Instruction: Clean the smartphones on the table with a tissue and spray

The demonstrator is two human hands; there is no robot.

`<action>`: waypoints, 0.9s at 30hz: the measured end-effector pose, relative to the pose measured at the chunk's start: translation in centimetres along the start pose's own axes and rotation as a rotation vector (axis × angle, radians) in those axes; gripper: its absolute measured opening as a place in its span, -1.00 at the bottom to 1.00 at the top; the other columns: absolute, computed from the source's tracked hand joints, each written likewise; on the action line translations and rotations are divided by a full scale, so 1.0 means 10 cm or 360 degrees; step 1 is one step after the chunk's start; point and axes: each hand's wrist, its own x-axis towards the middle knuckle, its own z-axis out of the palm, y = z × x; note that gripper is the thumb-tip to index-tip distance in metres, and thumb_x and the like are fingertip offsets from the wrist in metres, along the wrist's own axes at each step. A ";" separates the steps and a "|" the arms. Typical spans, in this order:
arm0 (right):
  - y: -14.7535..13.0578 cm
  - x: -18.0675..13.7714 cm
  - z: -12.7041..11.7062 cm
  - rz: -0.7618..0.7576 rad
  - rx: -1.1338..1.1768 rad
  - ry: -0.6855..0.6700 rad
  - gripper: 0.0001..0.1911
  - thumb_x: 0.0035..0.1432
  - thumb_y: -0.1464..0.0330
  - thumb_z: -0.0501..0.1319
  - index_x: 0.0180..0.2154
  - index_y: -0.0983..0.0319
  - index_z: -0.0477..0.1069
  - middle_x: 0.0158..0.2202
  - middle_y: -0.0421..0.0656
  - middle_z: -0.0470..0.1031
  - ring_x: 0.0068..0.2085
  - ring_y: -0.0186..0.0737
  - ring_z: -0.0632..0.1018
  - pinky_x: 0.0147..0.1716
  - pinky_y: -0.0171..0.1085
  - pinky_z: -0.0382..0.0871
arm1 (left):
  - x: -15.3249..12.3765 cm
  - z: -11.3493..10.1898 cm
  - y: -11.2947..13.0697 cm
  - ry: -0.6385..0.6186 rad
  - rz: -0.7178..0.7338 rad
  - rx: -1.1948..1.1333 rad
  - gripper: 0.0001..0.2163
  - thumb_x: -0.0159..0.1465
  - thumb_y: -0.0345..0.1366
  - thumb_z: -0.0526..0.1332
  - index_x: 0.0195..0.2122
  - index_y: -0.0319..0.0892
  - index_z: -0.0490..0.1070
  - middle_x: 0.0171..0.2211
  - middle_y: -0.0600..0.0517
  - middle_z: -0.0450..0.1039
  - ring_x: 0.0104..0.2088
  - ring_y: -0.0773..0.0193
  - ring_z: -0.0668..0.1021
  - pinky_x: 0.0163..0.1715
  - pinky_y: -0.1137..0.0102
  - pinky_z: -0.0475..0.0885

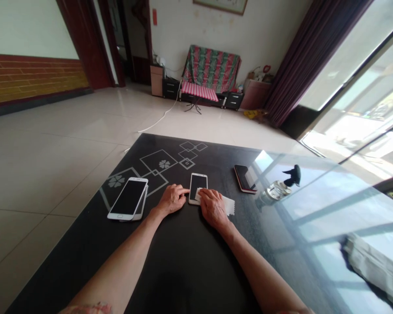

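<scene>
A small white smartphone [198, 181] with a dark screen lies face up on the black table. My left hand [172, 199] rests at its left side, fingers mostly curled, with the index finger stretched out and steadying the phone's edge. On the lower right of the screen, my right hand [213, 206] presses a white tissue [229, 205] down. Part of the tissue sticks out to the right from under that hand, its edge jagged. The palm hides the phone's lower right corner.
To the left, a larger white smartphone [128, 199] lies on another phone [140, 210]. A dark phone with a reddish edge [245, 179] is to the right, near a clear spray bottle [279, 189] with a black nozzle. A crumpled grey cloth [375, 266] lies at the far right of the glossy table [190, 266].
</scene>
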 end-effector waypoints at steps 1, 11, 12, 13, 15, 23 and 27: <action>0.01 -0.01 0.00 0.0000 -0.0018 -0.0009 -0.68 0.30 0.41 0.01 0.02 0.18 0.40 0.06 -0.11 0.44 -0.02 -0.09 0.38 -0.02 -0.12 0.22 | 0.00 0.00 0.00 0.0009 -0.0001 -0.0018 -0.62 0.14 -0.50 0.12 -0.08 -0.05 0.56 -0.41 0.03 0.48 -0.36 0.23 0.42 -0.22 0.33 0.32; -0.02 -0.02 -0.08 -0.0050 -0.0063 -0.0117 -0.63 0.31 0.41 0.00 0.10 0.18 0.34 0.15 -0.12 0.38 0.07 -0.11 0.35 0.06 -0.13 0.21 | 0.00 0.06 -0.04 0.0030 -0.0005 -0.0148 -0.63 0.15 -0.51 0.11 -0.16 0.00 0.59 -0.38 0.06 0.52 -0.34 0.25 0.44 -0.18 0.32 0.33; -0.02 0.00 -0.08 -0.0055 -0.0068 -0.0131 -0.63 0.31 0.40 0.00 0.10 0.18 0.34 0.16 -0.12 0.38 0.08 -0.10 0.35 0.05 -0.12 0.21 | 0.00 0.06 -0.05 0.0027 -0.0001 -0.0143 -0.64 0.16 -0.51 0.12 -0.15 0.00 0.59 -0.38 0.05 0.52 -0.33 0.24 0.45 -0.17 0.32 0.33; -0.03 0.02 -0.08 -0.0061 -0.0070 -0.0141 -0.63 0.31 0.40 0.00 0.10 0.18 0.34 0.16 -0.11 0.38 0.09 -0.10 0.35 0.05 -0.12 0.21 | 0.01 0.07 -0.05 0.0026 0.0003 -0.0134 -0.64 0.16 -0.51 0.12 -0.15 -0.01 0.59 -0.37 0.05 0.52 -0.33 0.24 0.45 -0.17 0.32 0.33; -0.03 0.07 -0.06 -0.0067 -0.0068 -0.0150 -0.63 0.31 0.40 -0.01 0.10 0.18 0.34 0.16 -0.10 0.38 0.09 -0.10 0.36 0.05 -0.13 0.20 | 0.01 0.08 -0.06 0.0029 0.0012 -0.0115 -0.65 0.16 -0.51 0.12 -0.16 -0.01 0.59 -0.37 0.05 0.52 -0.32 0.24 0.45 -0.16 0.31 0.32; -0.08 0.30 0.01 -0.0117 -0.0040 -0.0172 -0.66 0.30 0.39 0.01 0.06 0.16 0.37 0.13 -0.14 0.40 0.05 -0.11 0.38 0.02 -0.16 0.22 | -0.01 0.03 -0.04 0.0024 0.0029 -0.0118 -0.65 0.15 -0.53 0.13 -0.19 0.01 0.60 -0.38 0.06 0.51 -0.34 0.26 0.44 -0.18 0.32 0.31; -0.08 0.33 0.04 -0.0096 -0.0033 -0.0123 -0.66 0.29 0.40 0.00 0.05 0.16 0.37 0.13 -0.15 0.41 0.05 -0.12 0.37 0.02 -0.16 0.21 | -0.01 0.01 -0.04 0.0006 0.0020 -0.0129 -0.64 0.14 -0.54 0.13 -0.19 0.00 0.60 -0.38 0.06 0.51 -0.35 0.27 0.44 -0.19 0.33 0.31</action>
